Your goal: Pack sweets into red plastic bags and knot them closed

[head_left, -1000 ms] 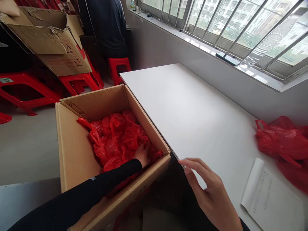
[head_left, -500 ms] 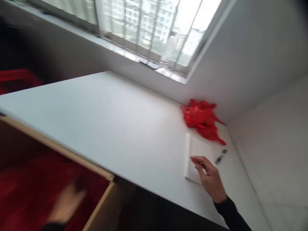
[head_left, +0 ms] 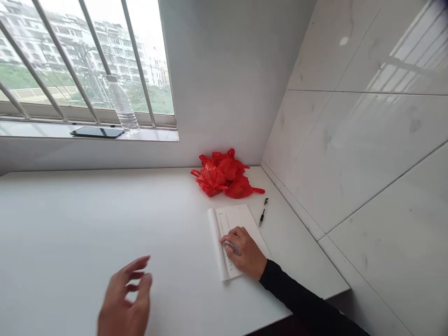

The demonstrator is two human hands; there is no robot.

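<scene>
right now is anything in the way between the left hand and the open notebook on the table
Nothing visible stands between the left hand and the side of the notebook facing it; only white tabletop lies there. The right hand, though, covers part of the notebook itself.

Notebook (head_left: 240,218): white, rows of dark writing (head_left: 220,223)
Plastic bags (head_left: 226,173): bright red
Pen (head_left: 262,217): black at both ends
Sleeve (head_left: 297,290): black
Tabletop (head_left: 70,228): plain white
Tiled wall (head_left: 350,154): pale grey, darker smudges (head_left: 415,125), thin dark joints (head_left: 367,93)
Bottle (head_left: 123,106): colourless, white cap (head_left: 111,78)
Phone (head_left: 98,132): black
Window bars (head_left: 136,56): grey
</scene>
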